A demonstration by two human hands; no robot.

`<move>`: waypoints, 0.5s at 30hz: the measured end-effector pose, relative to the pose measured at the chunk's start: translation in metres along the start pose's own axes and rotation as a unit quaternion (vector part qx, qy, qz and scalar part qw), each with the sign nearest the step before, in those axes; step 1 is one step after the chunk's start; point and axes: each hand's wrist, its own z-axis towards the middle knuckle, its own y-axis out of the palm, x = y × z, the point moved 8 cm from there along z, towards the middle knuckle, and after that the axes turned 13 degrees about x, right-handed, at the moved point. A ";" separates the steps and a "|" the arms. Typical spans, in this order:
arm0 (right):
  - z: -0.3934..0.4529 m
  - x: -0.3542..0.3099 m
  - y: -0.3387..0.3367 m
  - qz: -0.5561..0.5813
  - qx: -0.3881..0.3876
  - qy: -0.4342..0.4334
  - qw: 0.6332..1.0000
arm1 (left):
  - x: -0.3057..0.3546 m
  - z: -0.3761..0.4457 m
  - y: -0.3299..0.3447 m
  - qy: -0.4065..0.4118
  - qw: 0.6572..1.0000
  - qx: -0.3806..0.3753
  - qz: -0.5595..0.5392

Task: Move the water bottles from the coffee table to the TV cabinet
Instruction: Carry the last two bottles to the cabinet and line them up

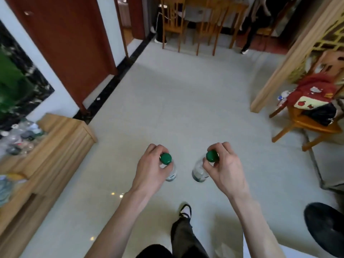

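Observation:
I carry two clear water bottles with green caps over the pale tiled floor. My left hand (149, 168) grips the neck of the left bottle (170, 173) just under its cap. My right hand (226, 170) pinches the right bottle (199, 171) around its cap. Both bottles hang upright, apart from each other. The light wooden TV cabinet (55, 146) runs along the left wall, with several clear bottles (20, 138) standing blurred on its top. The coffee table is out of view.
A red-brown door (65, 43) stands beyond the cabinet. Wooden dining chairs (186, 25) and a person's legs are at the far end. A wooden chair with a red bag (314, 101) is on the right, a black round object (325, 228) at lower right.

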 end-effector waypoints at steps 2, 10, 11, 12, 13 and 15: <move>0.033 -0.018 0.025 0.022 -0.009 -0.027 0.999 | -0.016 0.026 -0.013 -0.017 0.999 0.027 0.004; 0.167 -0.090 0.127 0.092 -0.093 -0.122 0.984 | -0.063 0.143 -0.055 -0.091 0.990 0.109 -0.001; 0.183 -0.101 0.140 0.101 -0.107 -0.138 0.980 | -0.067 0.158 -0.061 -0.099 0.988 0.120 -0.003; 0.199 -0.112 0.153 0.106 -0.122 -0.152 0.975 | -0.072 0.171 -0.066 -0.105 0.986 0.132 -0.003; 0.215 -0.122 0.167 0.109 -0.136 -0.165 0.971 | -0.078 0.184 -0.071 -0.110 0.983 0.145 0.000; 0.244 -0.144 0.194 0.118 -0.160 -0.192 0.961 | -0.088 0.207 -0.084 -0.117 0.978 0.172 0.005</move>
